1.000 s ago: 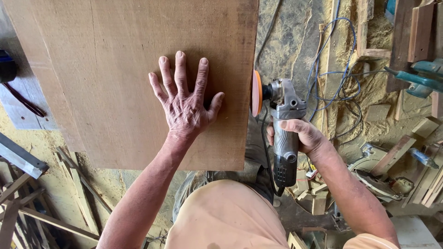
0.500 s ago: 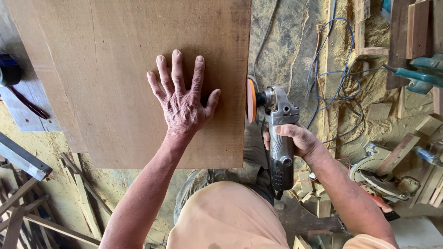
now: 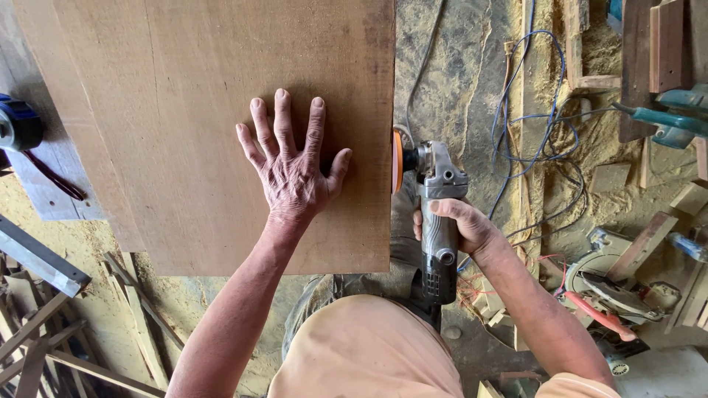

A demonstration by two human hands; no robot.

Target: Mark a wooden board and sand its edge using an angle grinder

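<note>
A large brown wooden board (image 3: 184,110) fills the upper left. My left hand (image 3: 291,166) lies flat on it, fingers spread, near its right edge. My right hand (image 3: 461,225) grips the body of a grey angle grinder (image 3: 436,214). The grinder's orange sanding disc (image 3: 397,160) stands on edge against the board's right side edge.
Blue cables (image 3: 538,133) trail over the sawdust-covered floor at right. A circular saw (image 3: 612,284) and wood offcuts (image 3: 649,239) lie at lower right. A teal tool (image 3: 671,118) sits at the right edge, a blue tool (image 3: 18,125) at the left, and timber strips (image 3: 44,332) at lower left.
The grinder has moved left, bringing its disc up against the board's right edge. My left hand stays flat on the board.
</note>
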